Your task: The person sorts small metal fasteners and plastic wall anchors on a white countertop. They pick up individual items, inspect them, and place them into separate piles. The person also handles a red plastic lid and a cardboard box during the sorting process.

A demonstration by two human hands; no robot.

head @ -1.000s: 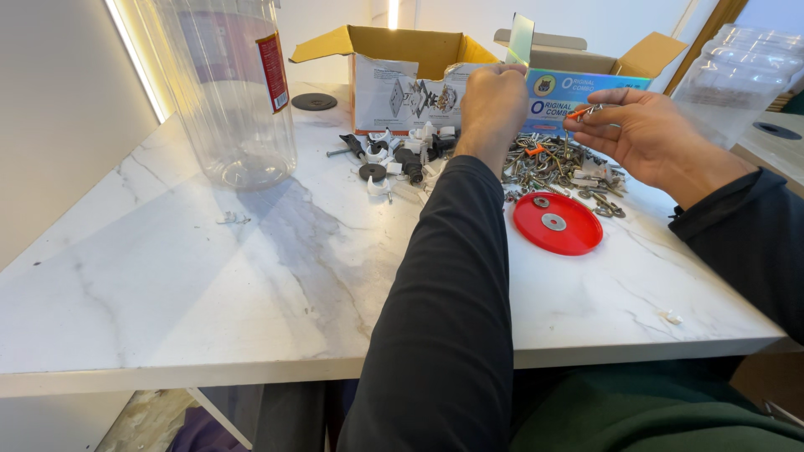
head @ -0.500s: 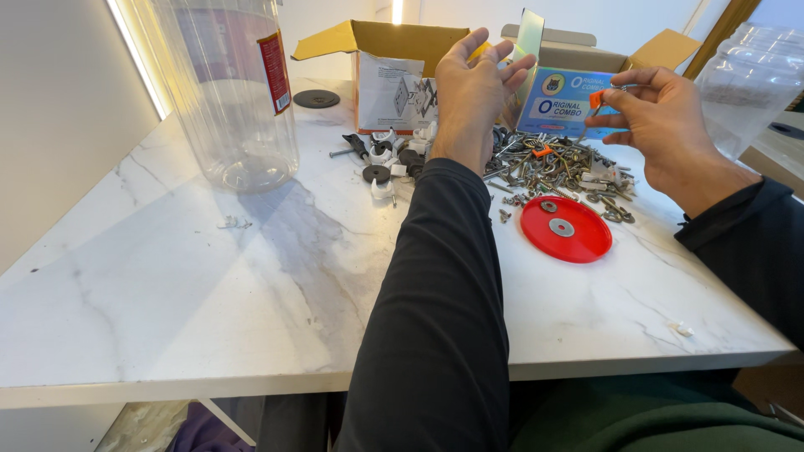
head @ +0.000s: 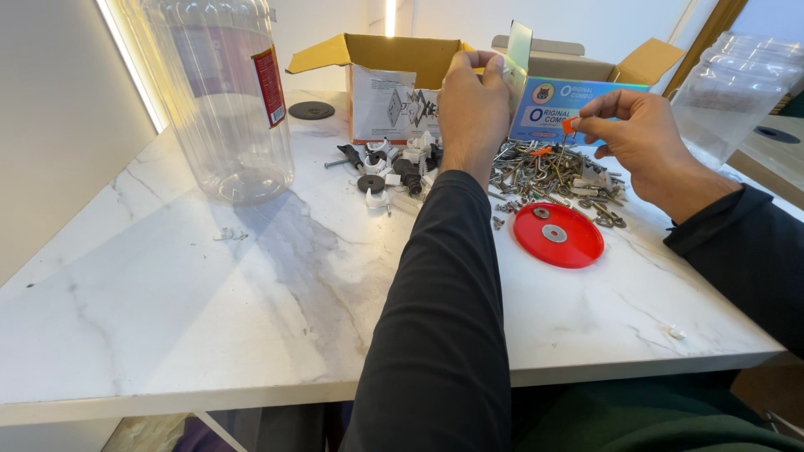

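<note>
White marble table [head: 209,285] carries a screw pile [head: 557,172]; above it, left hand [head: 473,109] pinches a clear bag [head: 517,54] upright, right hand [head: 641,138] beside grips an orange plug [head: 569,125]

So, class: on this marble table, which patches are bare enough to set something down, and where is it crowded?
Bare: the broad near-left stretch of the table, between the clear jar and the near edge, and the strip in front of the red lid. Crowded: the far middle, where the metal hardware pile, plastic clips, both hands and cardboard box sit.
</note>
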